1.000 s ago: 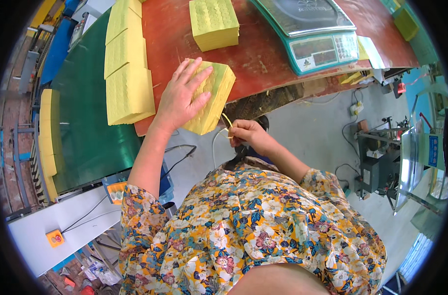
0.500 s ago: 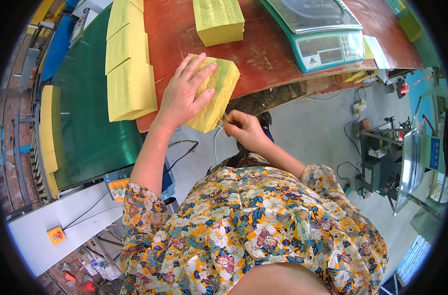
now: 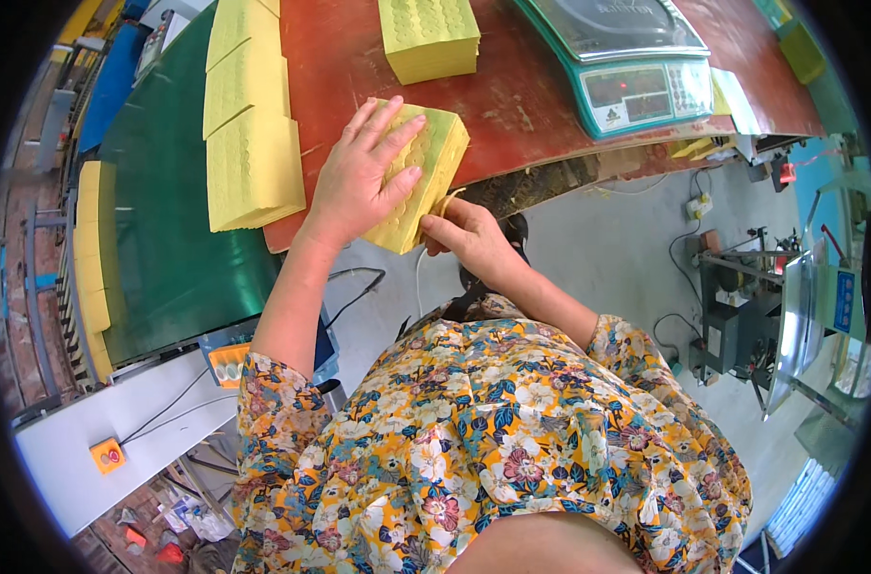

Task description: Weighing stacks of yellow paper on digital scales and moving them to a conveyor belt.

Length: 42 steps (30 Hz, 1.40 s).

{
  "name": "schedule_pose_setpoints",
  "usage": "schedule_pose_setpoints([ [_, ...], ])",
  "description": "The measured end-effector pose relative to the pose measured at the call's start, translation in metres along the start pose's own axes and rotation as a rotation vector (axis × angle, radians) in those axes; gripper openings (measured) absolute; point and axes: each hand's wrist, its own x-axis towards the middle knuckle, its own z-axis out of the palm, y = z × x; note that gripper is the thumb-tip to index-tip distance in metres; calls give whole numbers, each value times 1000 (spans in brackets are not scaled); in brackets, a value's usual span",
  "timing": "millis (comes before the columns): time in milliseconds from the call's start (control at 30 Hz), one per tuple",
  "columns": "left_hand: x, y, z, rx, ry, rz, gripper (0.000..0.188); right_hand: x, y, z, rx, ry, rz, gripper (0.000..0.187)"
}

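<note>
The left hand (image 3: 359,182) lies spread on the stack (image 3: 437,153) at the table's (image 3: 521,100) edge. The right hand (image 3: 467,236) curls at the stack's side, by a strip (image 3: 447,199); whether it grips, I cannot tell.

Red table (image 3: 335,62), scuffed top, across upper middle. Glossy green table (image 3: 167,230) at left, soft light reflected on top. White bench (image 3: 57,454), lower left. Pale grey floor (image 3: 593,253) right of centre. Light-blue surface (image 3: 823,177), upper right, wall or panel unclear.
</note>
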Motion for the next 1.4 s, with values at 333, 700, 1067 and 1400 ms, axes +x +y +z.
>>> schedule_pose_setpoints([
  [333, 1, -3, 2, 10, 16, 21, 53, -16, 73, -45, -451, -51, 330, 24],
  [700, 0, -3, 0, 4, 8, 10, 52, 4, 16, -2, 242, -45, 196, 19],
  [1067, -3, -6, -2, -9, 20, 8, 52, -13, 24, 1, 121, -98, 132, 24],
  [1400, 0, -3, 0, 30, 28, 24, 53, -5, 18, -8, 244, -12, -10, 13],
])
